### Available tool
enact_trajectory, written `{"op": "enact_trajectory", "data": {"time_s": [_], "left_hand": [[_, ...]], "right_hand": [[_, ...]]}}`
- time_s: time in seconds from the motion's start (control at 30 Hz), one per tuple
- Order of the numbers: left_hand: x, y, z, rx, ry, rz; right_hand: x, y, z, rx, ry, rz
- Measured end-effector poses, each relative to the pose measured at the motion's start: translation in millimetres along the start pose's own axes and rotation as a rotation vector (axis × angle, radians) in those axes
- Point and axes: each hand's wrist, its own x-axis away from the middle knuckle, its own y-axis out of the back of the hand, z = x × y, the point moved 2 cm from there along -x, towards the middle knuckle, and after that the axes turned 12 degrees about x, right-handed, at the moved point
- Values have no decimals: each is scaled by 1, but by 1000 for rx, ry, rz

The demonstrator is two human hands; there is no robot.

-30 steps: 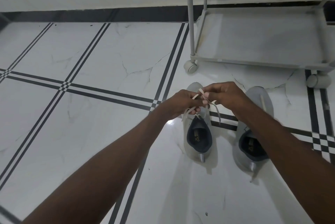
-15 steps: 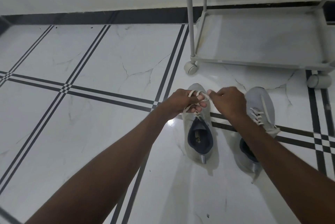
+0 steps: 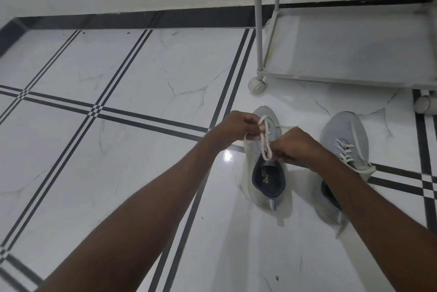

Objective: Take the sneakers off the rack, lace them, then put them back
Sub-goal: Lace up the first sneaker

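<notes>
Two grey sneakers stand side by side on the tiled floor, toes pointing away from me. Over the left sneaker (image 3: 267, 187), my left hand (image 3: 238, 127) pinches a white lace loop (image 3: 264, 136). Close beside it, just above the shoe's dark opening, my right hand (image 3: 294, 147) grips the other part of the same lace. The right sneaker (image 3: 344, 136) sits untouched with its laces threaded and one loose end lying across its toe; my right forearm hides its heel.
A white wheeled rack (image 3: 343, 78) stands just beyond the sneakers, its bottom shelf bare, with upright poles (image 3: 259, 19) and casters (image 3: 256, 85) close to the left shoe's toe. White marble floor with black stripes stretches to the left; a wall runs along the back.
My right hand has dropped lower and nearer the shoe's opening, pulling the lace down. The left hand has lifted a loop slightly. My right forearm has uncovered the right sneaker's laces.
</notes>
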Motion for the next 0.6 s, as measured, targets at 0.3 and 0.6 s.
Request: {"op": "enact_trajectory", "data": {"time_s": [0.3, 0.6], "left_hand": [[-3, -19, -4, -726, -396, -100], [1, -39, 13, -947, -625, -275]], "right_hand": [[-24, -1, 7, 32, 132, -179], [-34, 4, -2, -347, -22, 246]]}}
